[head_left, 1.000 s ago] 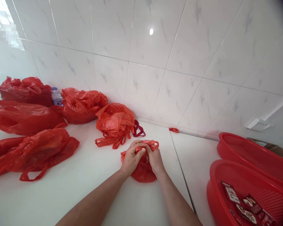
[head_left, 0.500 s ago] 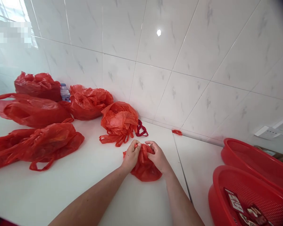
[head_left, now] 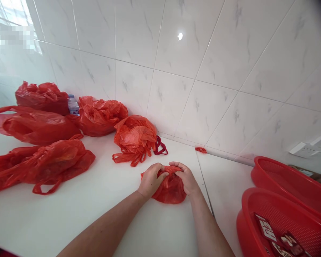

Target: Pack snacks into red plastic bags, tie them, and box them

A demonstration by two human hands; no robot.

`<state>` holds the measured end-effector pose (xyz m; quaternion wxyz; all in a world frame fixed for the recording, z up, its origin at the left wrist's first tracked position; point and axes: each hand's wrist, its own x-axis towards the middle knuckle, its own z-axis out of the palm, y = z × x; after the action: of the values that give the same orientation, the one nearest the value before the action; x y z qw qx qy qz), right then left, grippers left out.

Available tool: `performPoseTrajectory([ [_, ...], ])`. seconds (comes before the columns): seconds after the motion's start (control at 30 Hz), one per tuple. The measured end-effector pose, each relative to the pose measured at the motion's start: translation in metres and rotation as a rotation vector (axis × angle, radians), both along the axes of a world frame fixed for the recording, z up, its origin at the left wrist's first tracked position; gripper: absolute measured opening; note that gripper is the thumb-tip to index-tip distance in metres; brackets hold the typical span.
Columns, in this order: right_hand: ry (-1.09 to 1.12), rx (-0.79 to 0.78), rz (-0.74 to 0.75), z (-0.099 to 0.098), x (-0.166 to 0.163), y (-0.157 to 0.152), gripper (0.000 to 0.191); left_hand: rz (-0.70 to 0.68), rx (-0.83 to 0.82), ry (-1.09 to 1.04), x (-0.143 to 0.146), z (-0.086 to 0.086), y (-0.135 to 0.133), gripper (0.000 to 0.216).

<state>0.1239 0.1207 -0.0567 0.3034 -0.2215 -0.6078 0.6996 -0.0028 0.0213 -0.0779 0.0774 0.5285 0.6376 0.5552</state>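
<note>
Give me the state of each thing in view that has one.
Held bag: bunched at top
Left hand: gripping held bag
Right hand: touching held bag
Left-front bag: slumped, handle looped
Other bags: crumpled
Bottle: upright, capped
Front basket: upright, holding packets
Rear basket: upright

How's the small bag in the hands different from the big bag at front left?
The small bag is held by the left hand and right hand; the big bag lies untouched. The small bag is compact and roundish; the big bag spreads wider. The big bag shows a loop handle; fingers partly hide the small bag's top. Both are red plastic.
</note>
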Motion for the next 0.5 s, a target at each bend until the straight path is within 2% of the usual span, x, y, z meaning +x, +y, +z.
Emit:
performPoseTrajectory([
  [0.07, 0.093, -0.086, -0.047, -0.003, 0.008, 0.01, 0.033, 0.022, 0.061, 0.036, -0.005, 0.001, 0.001, 0.014],
  [0.17, 0.078, -0.064, -0.408, -0.014, 0.021, 0.031, 0.025, 0.084, 0.178, 0.057, -0.015, 0.003, 0.0, 0.014],
  [0.23, 0.008, -0.037, -0.583, -0.023, 0.029, 0.042, 0.02, 0.148, 0.221, 0.056, -0.02, 0.003, 0.0, 0.016],
  [0.33, -0.041, -0.021, -0.644, -0.036, 0.035, 0.05, 0.021, 0.209, 0.222, 0.048, -0.025, 0.001, 0.001, 0.018],
  [0.43, -0.058, 0.034, -0.642, -0.042, 0.034, 0.048, 0.034, 0.257, 0.243, 0.099, -0.022, 0.001, 0.0, 0.007],
  [0.5, -0.114, 0.106, -0.635, -0.043, 0.032, 0.044, 0.043, 0.284, 0.251, 0.218, -0.015, 0.003, -0.003, 0.024],
])
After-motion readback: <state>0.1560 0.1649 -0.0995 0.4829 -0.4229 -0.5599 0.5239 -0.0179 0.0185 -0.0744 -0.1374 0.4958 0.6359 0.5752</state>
